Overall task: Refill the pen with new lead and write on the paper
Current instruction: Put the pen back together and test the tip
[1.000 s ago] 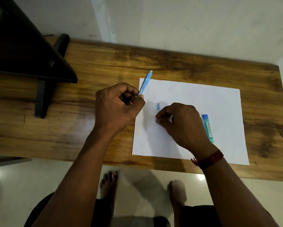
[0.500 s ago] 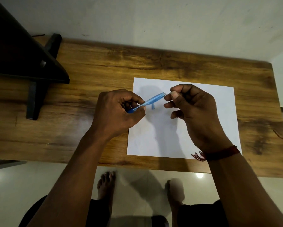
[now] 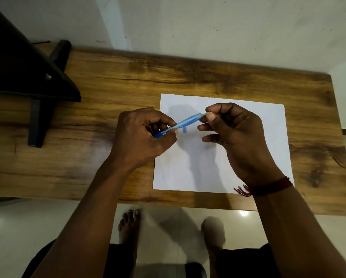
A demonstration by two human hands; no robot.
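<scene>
My left hand (image 3: 142, 141) grips a light blue pen (image 3: 188, 121) by its lower half and holds it slanted above the white paper (image 3: 208, 173). My right hand (image 3: 234, 133) pinches a thin grey lead (image 3: 205, 113) between thumb and forefinger, right at the pen's upper end. A small blue cap (image 3: 185, 130) lies on the paper just under the pen. The lead case is hidden behind my right hand.
The paper lies on a wooden table (image 3: 87, 157) that stands against a white wall. A black stand (image 3: 37, 117) with a dark slanted panel (image 3: 17, 67) occupies the table's left end. Bare feet and the floor show below the near edge.
My right hand lifted from the paper beside the lead case and came to the pen's end. My left hand tipped the pen from upright to slanted toward the right hand.
</scene>
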